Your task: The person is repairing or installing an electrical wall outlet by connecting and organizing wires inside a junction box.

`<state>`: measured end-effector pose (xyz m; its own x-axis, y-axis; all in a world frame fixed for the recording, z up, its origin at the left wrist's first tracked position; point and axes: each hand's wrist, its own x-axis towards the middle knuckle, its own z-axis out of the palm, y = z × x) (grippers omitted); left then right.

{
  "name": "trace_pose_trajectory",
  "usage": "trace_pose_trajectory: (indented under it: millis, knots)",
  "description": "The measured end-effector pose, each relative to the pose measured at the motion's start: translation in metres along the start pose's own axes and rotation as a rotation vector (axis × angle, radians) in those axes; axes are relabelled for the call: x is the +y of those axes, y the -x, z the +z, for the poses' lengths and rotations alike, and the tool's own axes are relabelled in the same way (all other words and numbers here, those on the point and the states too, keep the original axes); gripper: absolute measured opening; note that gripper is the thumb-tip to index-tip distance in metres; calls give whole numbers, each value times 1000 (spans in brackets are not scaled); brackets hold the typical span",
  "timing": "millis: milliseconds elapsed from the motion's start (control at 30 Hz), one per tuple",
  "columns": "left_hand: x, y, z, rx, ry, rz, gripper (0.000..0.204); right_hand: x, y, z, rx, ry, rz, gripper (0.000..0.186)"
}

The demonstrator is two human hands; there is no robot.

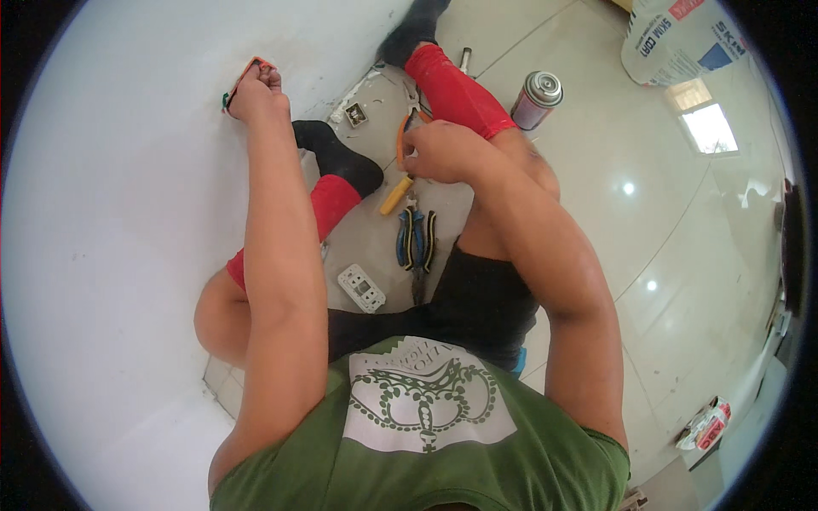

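Note:
My left hand is up at the white wall, its fingers curled together at an orange-edged wall box. A bit of green shows beside the box; what the fingers pinch is hidden. Down by the floor, between my legs, my right hand is closed around the orange-handled pliers, whose metal jaws point away from me. Just below that hand lies a yellow-handled screwdriver. Nearer to me are pliers with blue, black and yellow grips. A white socket outlet rests on the tiles close to my shorts.
A small square metal-and-white piece lies near the wall's foot. Beyond my right shin stands a spray can, with a short metal tool to its left. A large white bag is at the far right; a crumpled packet lies lower right.

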<state>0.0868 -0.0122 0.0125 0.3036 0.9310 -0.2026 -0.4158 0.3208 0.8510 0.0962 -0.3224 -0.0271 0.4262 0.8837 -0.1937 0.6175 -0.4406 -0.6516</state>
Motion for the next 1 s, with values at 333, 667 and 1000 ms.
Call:
trace_pose_trajectory:
  millis: [333, 667, 1000]
  knots:
    - [12, -8, -7, -2, -161, 25, 8, 4, 4, -4, 32, -26, 69, 34]
    - [17, 7, -11, -124, -249, -71, 8, -1, -4, 1, -54, 45, 0, 38]
    - [5, 19, 25, 278, -159, 108, 31, 6, 2, 0, 8, -21, 29, 38]
